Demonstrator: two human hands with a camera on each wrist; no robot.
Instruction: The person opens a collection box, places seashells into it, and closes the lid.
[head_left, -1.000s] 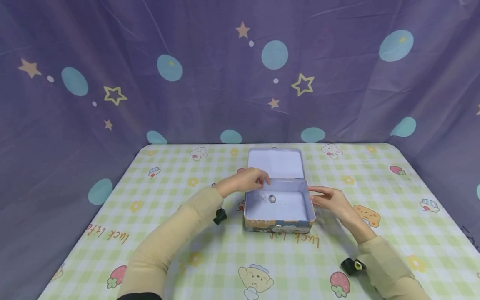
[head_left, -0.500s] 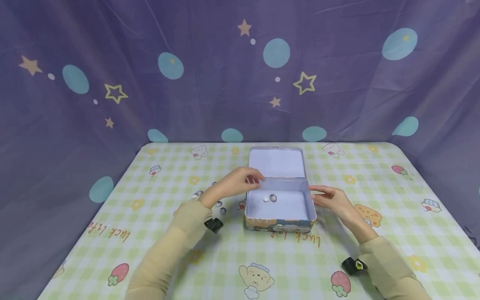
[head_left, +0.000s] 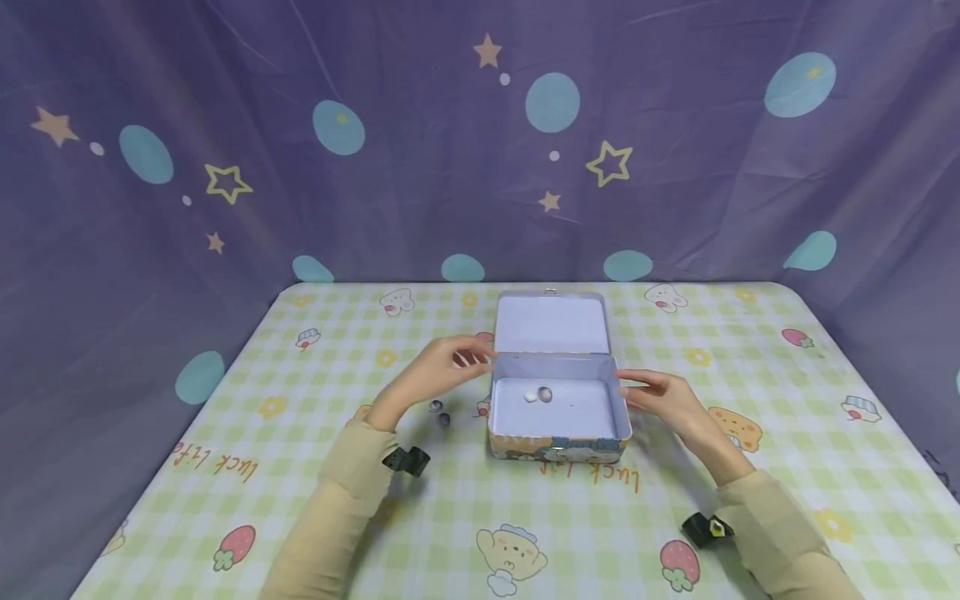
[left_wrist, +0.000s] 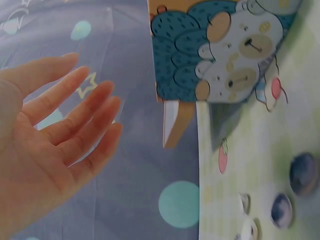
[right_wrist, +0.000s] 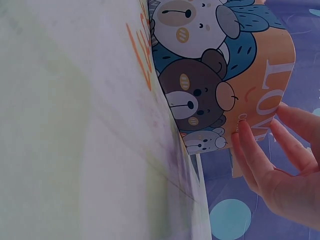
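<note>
An oblong tin box point(head_left: 517, 450) with cartoon bears on its sides stands on the table, its hinged lid point(head_left: 551, 323) laid back. Inside lie a purplish-grey shell point(head_left: 545, 395) and a small white one point(head_left: 531, 397), side by side. My left hand point(head_left: 442, 367) hovers left of the tin with fingers spread and relaxed; the left wrist view shows its palm bare. With extended fingertips, my right hand point(head_left: 667, 404) touches the tin's right side near the rim. More shells point(left_wrist: 303, 173) lie on the table below the left hand, partly hidden by the left wrist in the head view.
A green checked tablecloth point(head_left: 607, 542) with printed figures covers the table. Purple curtain point(head_left: 420, 208) with stars and dots hangs behind and at both sides. A black wrist camera point(head_left: 406, 460) sits at the left sleeve, another point(head_left: 707, 529) at the right.
My left hand has drawn back left from over the tin, its fingers loosening. The white shell now rests in the tin beside the grey one. My right hand keeps its place.
</note>
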